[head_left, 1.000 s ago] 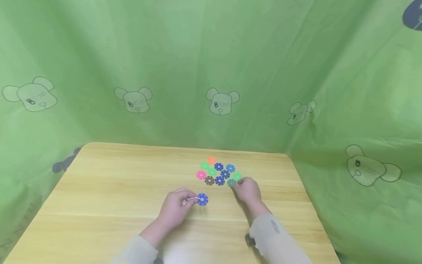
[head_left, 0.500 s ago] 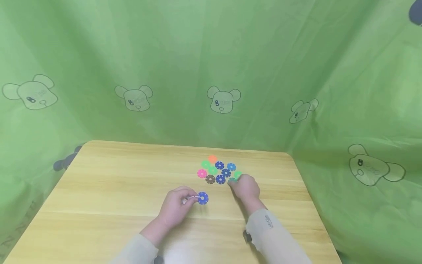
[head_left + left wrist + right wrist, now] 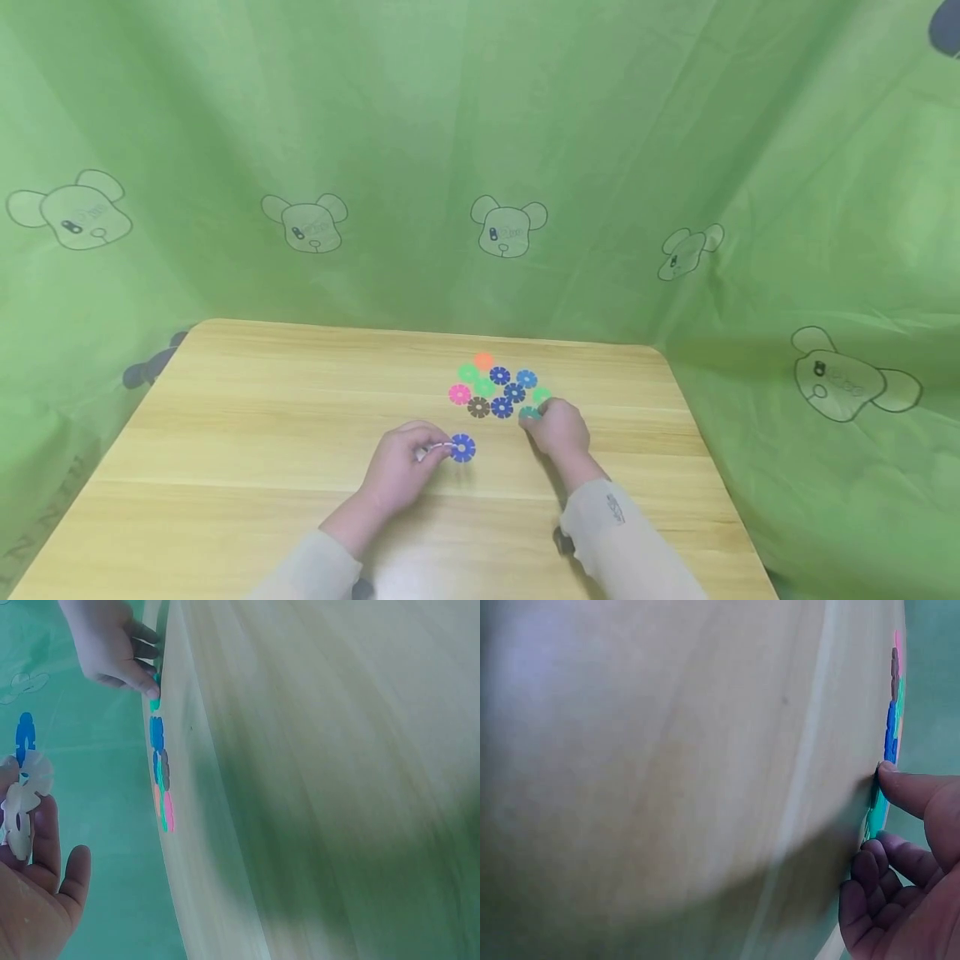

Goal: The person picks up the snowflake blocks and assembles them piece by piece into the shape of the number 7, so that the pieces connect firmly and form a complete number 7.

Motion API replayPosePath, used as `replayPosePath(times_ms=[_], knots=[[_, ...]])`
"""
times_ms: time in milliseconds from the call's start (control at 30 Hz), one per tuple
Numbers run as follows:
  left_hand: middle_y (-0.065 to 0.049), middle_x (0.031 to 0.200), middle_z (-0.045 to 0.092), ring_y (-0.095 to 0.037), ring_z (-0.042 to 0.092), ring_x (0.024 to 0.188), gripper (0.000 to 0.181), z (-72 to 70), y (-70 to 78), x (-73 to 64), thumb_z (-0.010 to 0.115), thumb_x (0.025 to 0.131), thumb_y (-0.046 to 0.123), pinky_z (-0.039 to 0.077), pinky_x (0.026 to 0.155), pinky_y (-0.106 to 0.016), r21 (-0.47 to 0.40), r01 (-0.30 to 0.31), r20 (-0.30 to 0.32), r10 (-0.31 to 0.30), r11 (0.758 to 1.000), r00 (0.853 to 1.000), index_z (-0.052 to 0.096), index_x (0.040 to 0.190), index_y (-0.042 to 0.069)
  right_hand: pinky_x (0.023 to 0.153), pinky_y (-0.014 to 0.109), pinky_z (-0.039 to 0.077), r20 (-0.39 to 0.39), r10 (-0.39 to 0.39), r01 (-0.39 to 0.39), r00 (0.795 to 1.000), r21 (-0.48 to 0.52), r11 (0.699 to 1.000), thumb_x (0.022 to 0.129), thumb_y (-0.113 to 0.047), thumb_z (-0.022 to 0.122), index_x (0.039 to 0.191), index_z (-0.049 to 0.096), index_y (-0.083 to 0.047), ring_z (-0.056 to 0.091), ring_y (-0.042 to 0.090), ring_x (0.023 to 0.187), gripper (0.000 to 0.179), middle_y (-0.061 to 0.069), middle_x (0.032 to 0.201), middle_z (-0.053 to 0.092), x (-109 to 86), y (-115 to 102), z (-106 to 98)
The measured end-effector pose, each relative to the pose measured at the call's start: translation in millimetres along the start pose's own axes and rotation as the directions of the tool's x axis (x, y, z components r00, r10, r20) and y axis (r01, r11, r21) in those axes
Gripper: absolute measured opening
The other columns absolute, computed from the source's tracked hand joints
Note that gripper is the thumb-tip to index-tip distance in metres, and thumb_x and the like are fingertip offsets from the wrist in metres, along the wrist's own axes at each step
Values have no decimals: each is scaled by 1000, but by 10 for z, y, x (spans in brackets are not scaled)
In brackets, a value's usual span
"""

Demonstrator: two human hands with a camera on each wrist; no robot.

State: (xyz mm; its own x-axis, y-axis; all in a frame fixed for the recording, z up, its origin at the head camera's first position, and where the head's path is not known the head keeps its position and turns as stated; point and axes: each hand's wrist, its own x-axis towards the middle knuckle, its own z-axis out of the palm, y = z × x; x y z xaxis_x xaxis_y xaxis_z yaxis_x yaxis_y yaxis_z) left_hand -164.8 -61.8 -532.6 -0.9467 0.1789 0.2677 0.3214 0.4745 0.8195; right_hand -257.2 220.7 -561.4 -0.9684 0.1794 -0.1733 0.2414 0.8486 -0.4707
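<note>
In the head view my left hand (image 3: 401, 468) pinches joined notched plastic discs above the table. A blue notched disc (image 3: 462, 448) sticks out to the right. The left wrist view shows white notched discs (image 3: 18, 817) joined to it, partly hidden by the fingers. My right hand (image 3: 561, 432) is at the near right side of a group of flat discs, with thumb and index finger at opposite edges of a teal notched disc (image 3: 529, 412). In the right wrist view that hand's thumb and index finger pinch the disc at the tabletop, the other fingers curled.
Beyond the hands, several loose discs lie flat on the wooden table (image 3: 262, 417): orange (image 3: 483, 361), pink (image 3: 459, 394), brown (image 3: 478, 407), light green (image 3: 484, 387) and blue ones (image 3: 502, 407). A green curtain (image 3: 405, 125) with mouse-head drawings surrounds the table's far side and flanks.
My right hand has shifted slightly at the teal disc, its thumb coming round the near edge. The left hand keeps its joined discs in nearly the same place.
</note>
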Motion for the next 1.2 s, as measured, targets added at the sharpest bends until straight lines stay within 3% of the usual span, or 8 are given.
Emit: replayPosePath(times_ms=[267,467,800,1067,1200], knots=[[6,105,76,-17,71,102,4,9,-4,7,77,97,15,59,97,-45,-11,1,3,0,1000,1000,79,100,15,94,60,55,-30,-9,11,999,61,998,91,-32,83,118,66,3,68,40,106,48,20,118,72,-109,57,45],[5,105,77,-18,72,103,4,-1,26,38,76,98,16,59,98,-46,-16,10,14,-9,1000,1000,79,101,15,95,59,55,-34,-14,18,999,131,991,89,-28,85,120,65,2,67,40,107,48,19,117,71,-132,105,79],[6,103,76,-18,71,101,4,0,30,76,75,99,17,59,96,-46,-12,21,19,-21,1000,1000,78,101,16,93,56,58,-4,-30,30,1000,250,968,96,-20,78,121,66,0,67,35,105,34,15,113,71,-245,99,121],[6,102,76,-18,71,100,4,4,26,80,75,99,17,59,96,-48,-15,25,16,-25,1000,1000,78,100,16,95,55,58,-8,-93,89,996,362,928,94,-14,77,122,69,3,69,35,105,33,16,112,72,-306,53,130],[5,103,77,-19,71,100,4,-13,29,88,74,99,17,59,96,-47,-7,26,16,-25,1000,1000,78,100,16,92,49,61,6,-150,130,989,462,877,93,-12,79,116,74,0,72,30,98,27,12,107,76,-382,-36,92]])
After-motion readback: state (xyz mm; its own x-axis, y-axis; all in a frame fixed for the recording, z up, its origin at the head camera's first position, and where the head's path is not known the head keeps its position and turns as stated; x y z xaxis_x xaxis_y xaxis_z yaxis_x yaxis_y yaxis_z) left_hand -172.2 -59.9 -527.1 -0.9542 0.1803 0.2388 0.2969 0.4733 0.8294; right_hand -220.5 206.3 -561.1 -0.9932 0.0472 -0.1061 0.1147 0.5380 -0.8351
